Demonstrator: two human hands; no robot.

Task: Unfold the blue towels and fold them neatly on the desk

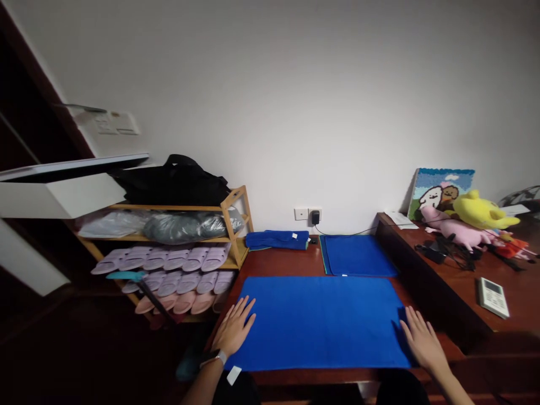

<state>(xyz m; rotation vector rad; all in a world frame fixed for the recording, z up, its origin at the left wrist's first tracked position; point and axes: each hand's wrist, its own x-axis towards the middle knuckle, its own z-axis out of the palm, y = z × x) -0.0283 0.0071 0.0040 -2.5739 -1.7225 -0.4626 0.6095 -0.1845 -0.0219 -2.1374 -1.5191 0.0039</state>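
A bright blue towel [320, 323] lies spread flat on the reddish-brown table [282, 263], with a white tag [233, 375] hanging off its front left corner. My left hand [234, 327] rests at the towel's left edge, fingers stretched out, holding nothing. At the right edge is my right hand [424, 340], also flat with its fingers extended. Behind the spread towel, a rolled blue towel [276, 240] lies at the back left. A folded blue towel [360, 256] with a green edge sits at the back right.
A wooden rack [236, 225] with lilac slippers [175, 259] and a black bag [177, 183] stands left. On the raised surface at right lie plush toys [458, 228], a white remote-like device [493, 297] and cables. A black plug [315, 217] sits in the wall socket.
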